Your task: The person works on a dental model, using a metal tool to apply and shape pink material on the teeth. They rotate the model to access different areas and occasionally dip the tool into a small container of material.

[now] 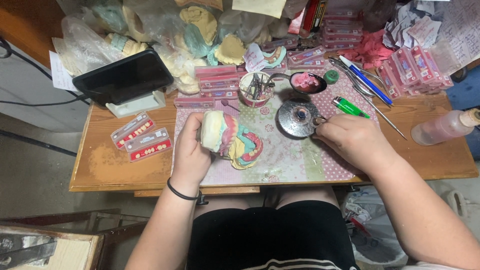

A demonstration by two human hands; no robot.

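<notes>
My left hand (191, 150) grips a hinged pair of dental plaster models (231, 139) with pink wax rims and teal and yellow bases, held just above the patterned mat (295, 162). My right hand (352, 141) rests on the mat with its fingers closed beside a round metal burner (298, 117); a small instrument tip seems pinched between them, though it is mostly hidden. A spoon holding pink wax (306, 82) lies just behind the burner.
A cup of instruments (255, 89), stacked red tooth-card boxes (218, 81), loose tooth cards (141, 137), a green lighter (351, 107), pens and metal tools (369, 85), a plastic bottle (444, 127), a dark tablet on a stand (125, 77), and bagged plaster casts (195, 30) crowd the wooden table (100, 167).
</notes>
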